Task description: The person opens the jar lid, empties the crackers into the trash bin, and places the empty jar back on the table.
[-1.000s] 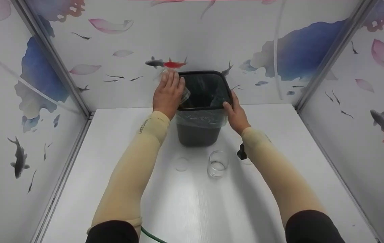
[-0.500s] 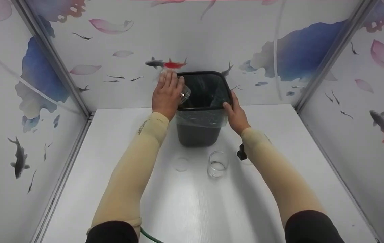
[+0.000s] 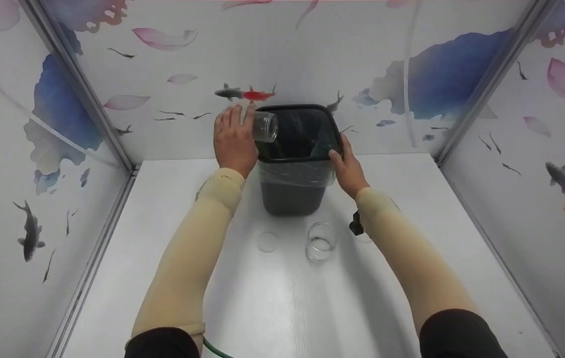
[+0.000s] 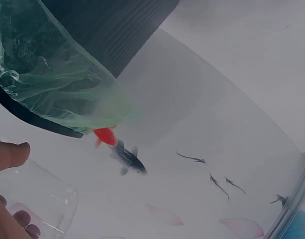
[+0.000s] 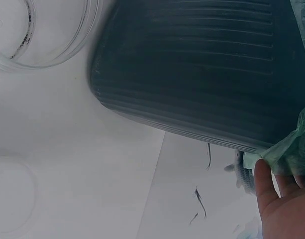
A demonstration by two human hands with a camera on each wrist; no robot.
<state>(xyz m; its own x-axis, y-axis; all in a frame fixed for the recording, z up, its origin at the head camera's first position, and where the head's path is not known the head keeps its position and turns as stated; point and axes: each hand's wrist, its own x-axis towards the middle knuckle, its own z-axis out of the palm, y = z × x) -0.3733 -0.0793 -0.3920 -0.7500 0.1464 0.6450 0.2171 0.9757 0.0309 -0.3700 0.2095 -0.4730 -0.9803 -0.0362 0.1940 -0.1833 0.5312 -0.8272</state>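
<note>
My left hand grips a clear glass jar tipped on its side at the bin's left rim, its round end towards the bin's mouth. In the left wrist view, thumb and fingers wrap the see-through jar; I cannot make out any contents. The dark bin stands against the back wall, lined with a thin greenish bag folded over its rim. My right hand holds the bin's right rim, thumb on top and fingers outside, touching the bag in the right wrist view.
A second glass jar stands upright before the bin; dark specks show on it in the right wrist view. Left of it lies a clear round disc. Another round edge is partly hidden by the right forearm. Printed walls enclose the table.
My left hand has shifted left and turned, so more of the glass jar shows, now lying sideways over the bin's rim. My right hand and the bin have stayed put.
</note>
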